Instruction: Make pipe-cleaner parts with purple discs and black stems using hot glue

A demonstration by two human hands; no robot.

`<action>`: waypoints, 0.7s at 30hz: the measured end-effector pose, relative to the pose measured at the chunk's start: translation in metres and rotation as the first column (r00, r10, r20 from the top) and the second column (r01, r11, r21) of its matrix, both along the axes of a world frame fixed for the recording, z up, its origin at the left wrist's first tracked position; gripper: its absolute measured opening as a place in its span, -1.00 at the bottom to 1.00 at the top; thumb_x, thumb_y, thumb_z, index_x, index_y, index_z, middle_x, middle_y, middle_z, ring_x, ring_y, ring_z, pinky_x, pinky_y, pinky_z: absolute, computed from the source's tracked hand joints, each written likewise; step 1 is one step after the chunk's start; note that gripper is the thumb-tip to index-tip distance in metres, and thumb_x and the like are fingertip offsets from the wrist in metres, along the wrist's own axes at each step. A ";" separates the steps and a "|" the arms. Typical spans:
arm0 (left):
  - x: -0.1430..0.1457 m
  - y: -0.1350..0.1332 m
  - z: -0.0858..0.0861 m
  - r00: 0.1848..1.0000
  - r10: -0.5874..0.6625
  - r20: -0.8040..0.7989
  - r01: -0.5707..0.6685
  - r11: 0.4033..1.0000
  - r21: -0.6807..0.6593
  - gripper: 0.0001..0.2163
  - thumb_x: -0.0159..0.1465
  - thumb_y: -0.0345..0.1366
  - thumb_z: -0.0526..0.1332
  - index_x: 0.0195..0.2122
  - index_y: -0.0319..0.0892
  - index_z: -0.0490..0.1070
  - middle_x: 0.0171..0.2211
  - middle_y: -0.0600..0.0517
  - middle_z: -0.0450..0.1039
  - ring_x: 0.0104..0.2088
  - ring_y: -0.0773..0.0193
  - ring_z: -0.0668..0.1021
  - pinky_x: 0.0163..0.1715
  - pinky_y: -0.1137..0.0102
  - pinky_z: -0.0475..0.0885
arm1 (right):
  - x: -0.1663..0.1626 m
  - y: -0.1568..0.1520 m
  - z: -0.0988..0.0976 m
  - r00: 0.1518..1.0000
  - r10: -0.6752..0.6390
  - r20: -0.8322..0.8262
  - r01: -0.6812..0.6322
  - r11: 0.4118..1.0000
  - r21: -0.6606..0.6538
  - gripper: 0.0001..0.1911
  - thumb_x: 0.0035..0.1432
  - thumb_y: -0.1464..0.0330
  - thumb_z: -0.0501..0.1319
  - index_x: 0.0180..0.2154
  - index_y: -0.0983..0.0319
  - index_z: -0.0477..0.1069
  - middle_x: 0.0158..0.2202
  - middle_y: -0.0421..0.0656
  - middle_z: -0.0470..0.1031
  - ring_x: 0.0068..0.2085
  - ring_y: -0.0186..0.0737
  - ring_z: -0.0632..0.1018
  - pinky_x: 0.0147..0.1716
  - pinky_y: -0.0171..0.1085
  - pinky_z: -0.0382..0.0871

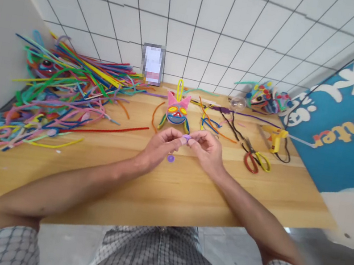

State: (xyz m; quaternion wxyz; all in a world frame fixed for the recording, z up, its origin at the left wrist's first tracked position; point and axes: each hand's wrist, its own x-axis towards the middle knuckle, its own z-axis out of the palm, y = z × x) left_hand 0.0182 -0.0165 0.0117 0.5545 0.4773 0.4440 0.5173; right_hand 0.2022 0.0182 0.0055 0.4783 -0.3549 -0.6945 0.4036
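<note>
My left hand [161, 145] and my right hand [206, 148] meet over the wooden table [166, 194], fingertips pinched together on a small purple pipe-cleaner coil [186, 138]. A second small purple coil [170, 158] lies on the table just below my left fingers. Right behind my hands stands a pipe-cleaner figure [177, 111] with a pink eared head, blue face, yellow loop on top and yellow-green legs.
A big heap of coloured pipe cleaners [58, 90] fills the left of the table. Red-and-yellow scissors [257, 160], a yellow glue gun [275, 137], loose pipe cleaners [216, 121], a clear ball [238, 103] and another colourful figure [265, 100] lie right. A phone [152, 64] leans on the tiled wall.
</note>
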 end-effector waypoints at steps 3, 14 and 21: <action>-0.006 0.004 0.008 1.000 -0.024 0.004 0.024 0.996 0.084 -0.73 0.24 -0.03 0.40 -0.31 -0.13 0.50 -0.47 0.12 0.39 -0.47 0.37 0.38 -0.44 0.42 0.36 | -0.003 0.001 0.012 1.000 -0.013 0.028 0.012 0.999 0.032 -0.75 0.25 0.15 0.39 -0.14 0.14 0.50 -0.31 -0.21 0.58 -0.31 -0.24 0.56 -0.25 -0.20 0.51; -0.030 0.009 0.020 0.996 -0.002 -0.089 0.020 0.980 0.198 -0.75 0.28 -0.05 0.38 -0.32 -0.15 0.56 -0.43 0.08 0.48 -0.41 0.32 0.43 -0.33 0.36 0.38 | -0.020 0.021 0.040 0.966 0.075 0.245 -0.141 0.954 0.265 -0.91 0.30 0.37 0.29 -0.14 0.15 0.51 -0.36 -0.25 0.51 -0.36 -0.31 0.48 -0.33 -0.27 0.41; -0.033 0.012 0.019 0.984 -0.075 -0.163 0.099 0.984 0.146 -0.75 0.27 -0.07 0.36 -0.35 -0.17 0.58 -0.50 0.12 0.41 -0.47 0.38 0.34 -0.42 0.42 0.27 | -0.015 0.024 0.044 0.929 0.111 0.354 -0.217 0.936 0.277 -0.92 0.30 0.42 0.28 -0.20 0.18 0.56 -0.35 -0.22 0.59 -0.36 -0.31 0.52 -0.32 -0.27 0.40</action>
